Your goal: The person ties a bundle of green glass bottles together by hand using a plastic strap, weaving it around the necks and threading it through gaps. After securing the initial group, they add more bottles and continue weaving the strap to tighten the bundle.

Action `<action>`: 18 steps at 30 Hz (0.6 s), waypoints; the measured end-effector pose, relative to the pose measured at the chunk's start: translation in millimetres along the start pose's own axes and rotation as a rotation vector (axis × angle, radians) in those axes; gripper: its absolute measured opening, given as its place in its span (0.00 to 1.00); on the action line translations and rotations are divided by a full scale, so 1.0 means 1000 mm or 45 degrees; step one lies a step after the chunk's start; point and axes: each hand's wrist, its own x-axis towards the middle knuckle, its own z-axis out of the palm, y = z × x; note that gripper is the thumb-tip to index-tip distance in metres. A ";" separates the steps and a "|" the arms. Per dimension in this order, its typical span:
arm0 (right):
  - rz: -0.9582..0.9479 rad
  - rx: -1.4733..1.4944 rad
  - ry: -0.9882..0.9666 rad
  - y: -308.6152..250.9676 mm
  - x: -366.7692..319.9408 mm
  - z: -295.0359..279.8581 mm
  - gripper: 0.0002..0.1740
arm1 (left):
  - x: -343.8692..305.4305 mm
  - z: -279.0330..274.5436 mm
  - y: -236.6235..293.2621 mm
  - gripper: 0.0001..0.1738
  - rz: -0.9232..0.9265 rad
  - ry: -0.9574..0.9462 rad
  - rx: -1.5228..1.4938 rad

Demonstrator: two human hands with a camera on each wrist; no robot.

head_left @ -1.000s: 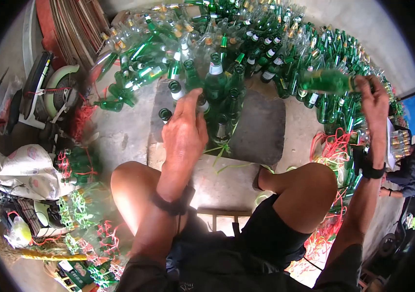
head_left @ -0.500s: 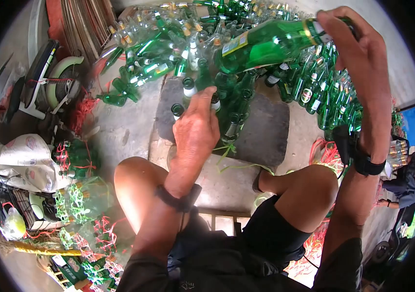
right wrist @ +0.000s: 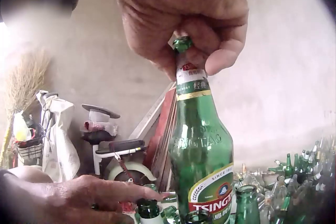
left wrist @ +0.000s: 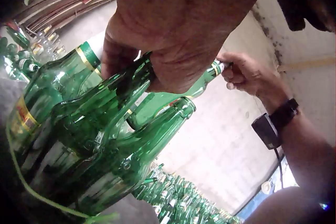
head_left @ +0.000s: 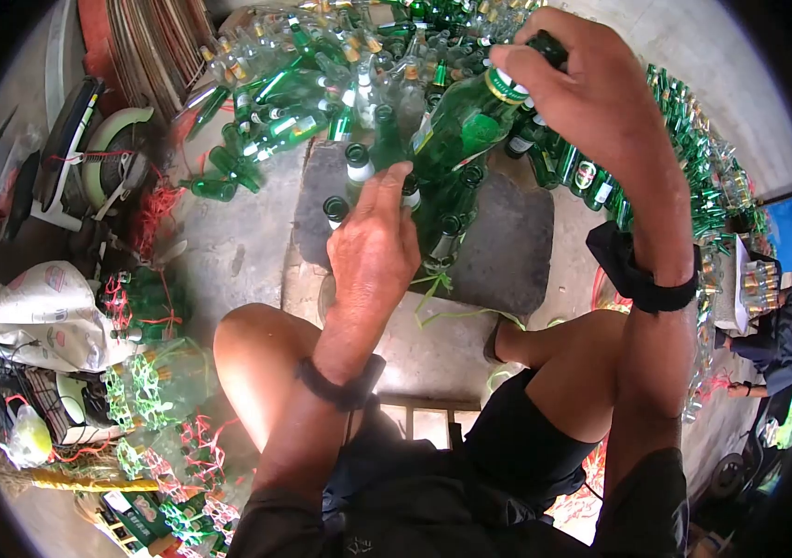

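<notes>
My right hand [head_left: 591, 93] grips a green beer bottle [head_left: 466, 126] by its neck. In the right wrist view this beer bottle [right wrist: 202, 129] hangs nearly upright, its label reading TSINGT. Below it, a tight cluster of standing green bottles [head_left: 447, 246] is on the dark slab [head_left: 505, 260]. My left hand [head_left: 373, 246] lies over the near left necks of that cluster. In the left wrist view its fingers curl about the neck of a green bottle [left wrist: 92, 121], their tips partly hidden. A thin light-green strap [left wrist: 39, 200] runs round the base of the cluster.
Heaps of green and clear bottles [head_left: 396, 84] spread along the back and right. Tied bottle bundles [head_left: 150, 312], a white sack [head_left: 52, 312] and a scooter [head_left: 89, 177] stand at left. Red string [head_left: 159, 219] lies on the floor. Another person [head_left: 772, 344] is at far right.
My right hand has swung the bottle in from the far right to the cluster, turning it from lying sideways to base down. The left hand stays on the cluster.
</notes>
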 end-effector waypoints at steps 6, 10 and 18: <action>-0.302 -0.215 0.283 0.030 0.007 0.040 0.16 | 0.001 0.002 -0.003 0.29 0.064 0.052 -0.048; -0.286 -0.177 0.271 0.026 0.008 0.051 0.12 | 0.001 0.003 -0.006 0.27 0.119 0.021 -0.059; -0.360 -0.085 0.364 0.015 0.012 0.071 0.11 | 0.002 0.003 -0.010 0.26 0.151 -0.027 -0.022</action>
